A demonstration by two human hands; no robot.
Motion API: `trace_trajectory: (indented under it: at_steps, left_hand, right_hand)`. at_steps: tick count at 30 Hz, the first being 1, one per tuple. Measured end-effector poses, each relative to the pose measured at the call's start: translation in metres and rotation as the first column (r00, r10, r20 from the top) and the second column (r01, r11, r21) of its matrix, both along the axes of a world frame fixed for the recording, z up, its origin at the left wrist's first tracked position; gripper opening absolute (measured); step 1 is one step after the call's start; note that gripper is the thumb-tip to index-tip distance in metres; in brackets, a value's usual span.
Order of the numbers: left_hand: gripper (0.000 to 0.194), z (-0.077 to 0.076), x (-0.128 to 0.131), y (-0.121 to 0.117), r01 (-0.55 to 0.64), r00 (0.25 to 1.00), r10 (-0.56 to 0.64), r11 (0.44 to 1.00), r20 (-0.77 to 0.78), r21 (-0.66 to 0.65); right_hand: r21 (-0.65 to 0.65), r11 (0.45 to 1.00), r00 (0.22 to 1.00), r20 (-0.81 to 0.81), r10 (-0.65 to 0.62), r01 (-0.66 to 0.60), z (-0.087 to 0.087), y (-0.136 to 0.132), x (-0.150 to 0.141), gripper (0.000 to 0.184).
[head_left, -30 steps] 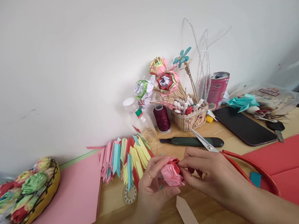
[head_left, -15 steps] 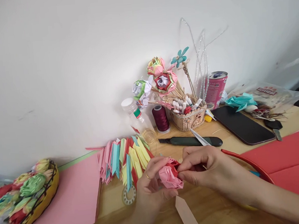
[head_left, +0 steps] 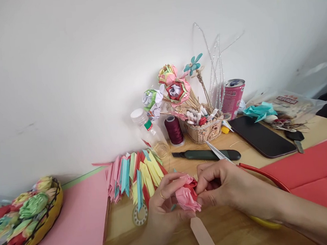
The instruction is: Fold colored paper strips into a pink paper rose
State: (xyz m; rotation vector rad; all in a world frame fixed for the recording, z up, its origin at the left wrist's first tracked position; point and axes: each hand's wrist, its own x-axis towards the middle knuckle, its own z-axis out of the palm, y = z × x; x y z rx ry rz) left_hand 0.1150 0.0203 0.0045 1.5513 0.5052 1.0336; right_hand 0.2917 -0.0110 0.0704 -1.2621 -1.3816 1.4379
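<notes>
My left hand, with a ring on one finger, is closed around a paper flower of pink outer petals and red inner ones. At the flower's right side, my right hand pinches the edge of a red petal between thumb and fingers. The exact fingertip contact is partly hidden. A pale pointed paper strip lies on the table just below the flower. Scissors lie beneath my right hand and forearm, which cover much of them; a blade and part of the red handle show.
Folded paper strips and a tape roll lie left of my hands. Behind are a utility knife, thread spool, plastic bottle, basket of paper flowers, can and phone. Pink paper lies left, red paper right.
The view has shifted slightly, so the background sits a little further left. The flower has turned slightly in my left hand, while my right fingers remain at its red petals.
</notes>
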Motion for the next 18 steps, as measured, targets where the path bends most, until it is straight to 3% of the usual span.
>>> trace_trajectory:
  at_steps: [6,15,18]
  left_hand:
    - [0.053,-0.002,-0.001,-0.001,0.002,0.998,0.001,0.999,-0.057,0.052]
    - [0.052,-0.002,-0.001,-0.003,-0.010,0.994,0.024,0.992,-0.110,0.122]
    - [0.053,-0.001,-0.001,-0.003,-0.008,0.995,0.018,0.995,-0.098,0.098]
  right_hand:
    - [-0.027,1.000,0.999,0.039,0.003,-0.002,0.000,0.001,-0.002,0.009]
    - [0.037,0.999,0.991,0.132,-0.022,0.018,-0.010,0.000,-0.004,0.010]
    - [0.148,0.989,0.967,0.246,-0.065,0.029,-0.012,-0.001,-0.004,0.012]
